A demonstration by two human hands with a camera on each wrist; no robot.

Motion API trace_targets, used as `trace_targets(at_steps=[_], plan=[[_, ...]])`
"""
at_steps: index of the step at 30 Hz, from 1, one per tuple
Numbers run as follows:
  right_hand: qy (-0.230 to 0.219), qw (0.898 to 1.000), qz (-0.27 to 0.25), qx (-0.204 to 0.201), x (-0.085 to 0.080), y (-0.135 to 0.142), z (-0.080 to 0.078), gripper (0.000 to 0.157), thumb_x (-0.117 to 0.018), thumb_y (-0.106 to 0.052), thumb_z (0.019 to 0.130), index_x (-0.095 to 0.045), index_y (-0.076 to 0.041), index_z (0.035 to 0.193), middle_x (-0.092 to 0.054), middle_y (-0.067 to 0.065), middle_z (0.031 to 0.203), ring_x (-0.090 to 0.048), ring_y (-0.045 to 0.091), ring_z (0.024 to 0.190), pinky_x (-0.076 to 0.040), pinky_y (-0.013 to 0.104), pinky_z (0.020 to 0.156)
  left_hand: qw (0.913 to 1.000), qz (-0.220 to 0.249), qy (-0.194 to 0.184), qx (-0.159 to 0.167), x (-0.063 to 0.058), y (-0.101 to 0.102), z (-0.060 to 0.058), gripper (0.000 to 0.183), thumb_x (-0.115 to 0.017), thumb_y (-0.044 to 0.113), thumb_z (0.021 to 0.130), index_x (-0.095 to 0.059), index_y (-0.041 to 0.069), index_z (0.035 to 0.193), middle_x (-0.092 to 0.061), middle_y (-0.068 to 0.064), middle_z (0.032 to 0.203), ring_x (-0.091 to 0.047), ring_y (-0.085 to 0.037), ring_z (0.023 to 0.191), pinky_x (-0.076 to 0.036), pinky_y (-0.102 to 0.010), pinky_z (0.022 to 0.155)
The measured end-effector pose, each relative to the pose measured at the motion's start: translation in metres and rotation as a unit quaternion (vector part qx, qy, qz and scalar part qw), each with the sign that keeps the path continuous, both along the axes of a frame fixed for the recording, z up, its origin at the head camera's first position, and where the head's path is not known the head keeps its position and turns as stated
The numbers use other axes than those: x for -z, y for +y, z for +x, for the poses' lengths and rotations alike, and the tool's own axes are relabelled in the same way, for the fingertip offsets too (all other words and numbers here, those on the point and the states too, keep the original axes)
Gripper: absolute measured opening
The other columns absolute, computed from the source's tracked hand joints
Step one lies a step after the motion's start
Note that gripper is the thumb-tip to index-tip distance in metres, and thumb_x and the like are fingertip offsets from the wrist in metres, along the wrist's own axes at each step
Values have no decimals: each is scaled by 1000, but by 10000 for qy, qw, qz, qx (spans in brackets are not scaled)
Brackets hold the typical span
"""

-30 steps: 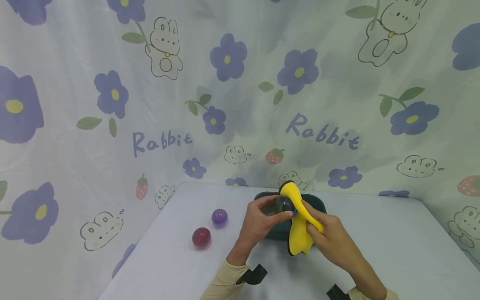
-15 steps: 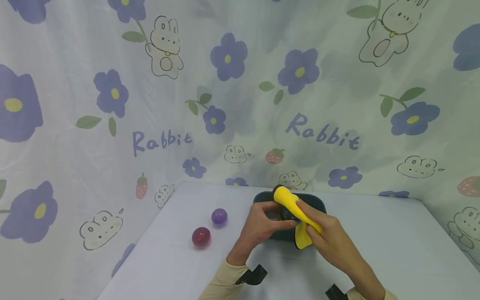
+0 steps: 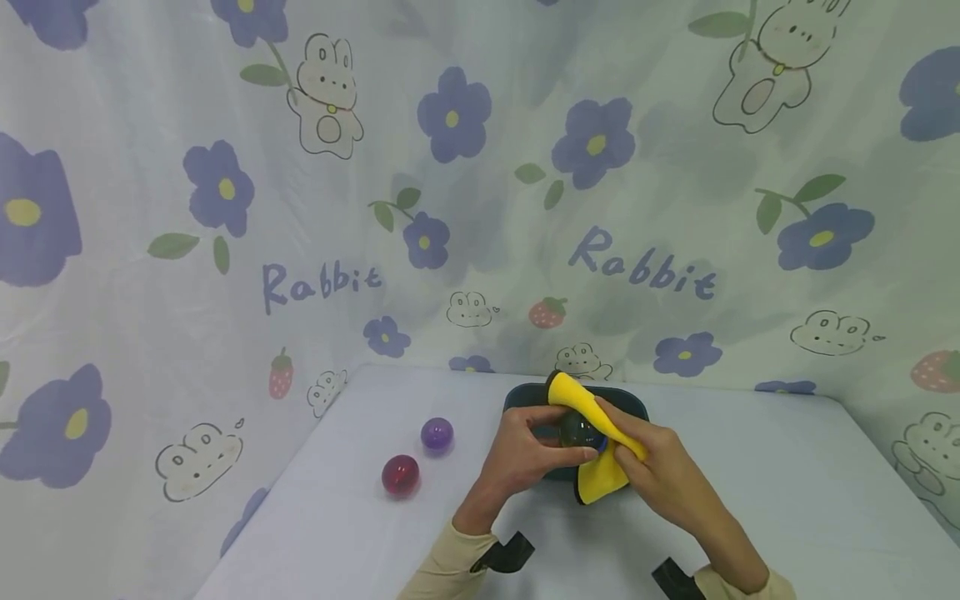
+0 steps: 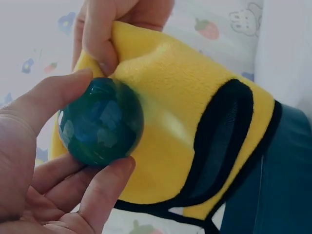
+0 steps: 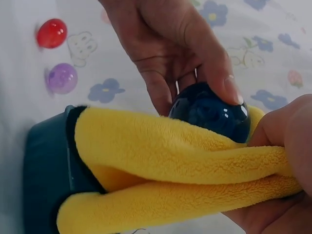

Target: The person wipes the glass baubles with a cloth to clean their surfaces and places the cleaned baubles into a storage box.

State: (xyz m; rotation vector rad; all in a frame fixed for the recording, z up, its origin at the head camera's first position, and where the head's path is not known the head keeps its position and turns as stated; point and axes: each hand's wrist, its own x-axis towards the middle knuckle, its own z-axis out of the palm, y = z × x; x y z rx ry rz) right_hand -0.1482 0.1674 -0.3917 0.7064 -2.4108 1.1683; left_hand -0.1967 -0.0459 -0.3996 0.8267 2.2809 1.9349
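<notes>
Left hand: I see the left hand (image 3: 522, 451) clamped on a glossy dark blue-green ball (image 4: 101, 124), thumb on one side and fingertips on the other.
Right hand: the right hand (image 3: 662, 468) pinches a soft yellow fleece cloth (image 3: 572, 395) with black edging between thumb and fingers.
Held ball: it sits between the two hands, off the tabletop, with the yellow cloth against it. In my head view it overlaps the container; I cannot tell whether it is directly above.
Cloth lie: folded over, one part running along the ball and a flap hanging lower.
Container: a dark teal container (image 3: 637, 404) with rounded corners stands on the white tabletop (image 3: 757, 475), partly covered by the hands and cloth.
Loose balls: a shiny purple ball (image 3: 437, 436) and a shiny red ball (image 3: 401, 475) rest left of the hands, near each other but apart.
Writing: I can read "Rabbit" twice, in purple-blue handwritten-style letters on the white printed curtain (image 3: 510, 196), among purple flowers, strawberries and outlined rabbits.
Sleeves: beige sleeves (image 3: 448, 564), with black pieces (image 3: 507, 553) at the wrists.
</notes>
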Motion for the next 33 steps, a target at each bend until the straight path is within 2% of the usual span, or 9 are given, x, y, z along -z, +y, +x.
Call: trace_targets(at_steps=[3,5,7,10,15,21,27,33], plan=[[-214,9996,-169,-110,1,2,0,56,-56,11,95,-50,2,150,-72,23,123,-50,0,63,-51,21,57,9999,116,-45,75,0,0,0,47,-89,21,81,-75,11,124,-76,-6,122,-75,-10,105,-64,-28,87],[-359,9990,-229,-147,2,2,-1,55,-56,9,96,-49,2,150,-73,17,106,-49,1,61,-50,21,55,9998,158,-81,91,0,-1,0,49,-89,21,81,-74,9,126,-75,-7,124,-75,-11,106,-64,-28,87],[-463,9984,-271,-188,2,3,-1,54,-55,7,97,-48,3,151,-68,8,90,-48,1,59,-49,21,54,9996,221,-117,105,1,-1,0,51,-90,20,80,-73,8,127,-74,-9,126,-76,-11,106,-64,-29,87],[-590,9976,-314,-157,3,3,-2,54,-55,5,98,-47,3,151,-60,0,80,-46,2,57,-49,22,53,9991,375,-148,153,1,-1,0,52,-89,19,81,-72,7,128,-74,-11,127,-76,-12,106,-64,-31,86],[-721,9969,-322,-22,3,2,-2,54,-56,2,99,-46,3,153,-69,6,91,-51,3,59,-52,22,56,9978,644,-130,123,1,-1,-1,50,-90,21,81,-74,10,127,-75,-11,127,-76,-15,108,-64,-33,88],[-752,9966,-343,30,1,0,-2,55,-57,0,100,-44,3,153,-73,18,117,-60,5,73,-56,22,64,9972,717,-155,-165,3,0,-2,44,-89,25,82,-77,19,124,-77,-4,123,-74,-14,110,-64,-31,90],[-783,9961,-405,38,1,-2,-1,55,-58,-1,100,-44,4,153,-73,15,111,-61,6,73,-57,22,66,9968,684,-81,-416,3,0,-3,41,-86,27,85,-76,21,124,-78,-3,119,-73,-14,109,-63,-31,90],[-888,9953,-370,107,0,-4,0,55,-58,0,99,-45,3,152,-73,14,110,-62,7,75,-58,22,66,9968,564,-55,-564,2,-1,-2,39,-85,27,86,-76,19,122,-77,-2,118,-70,-14,111,-57,-36,103]])
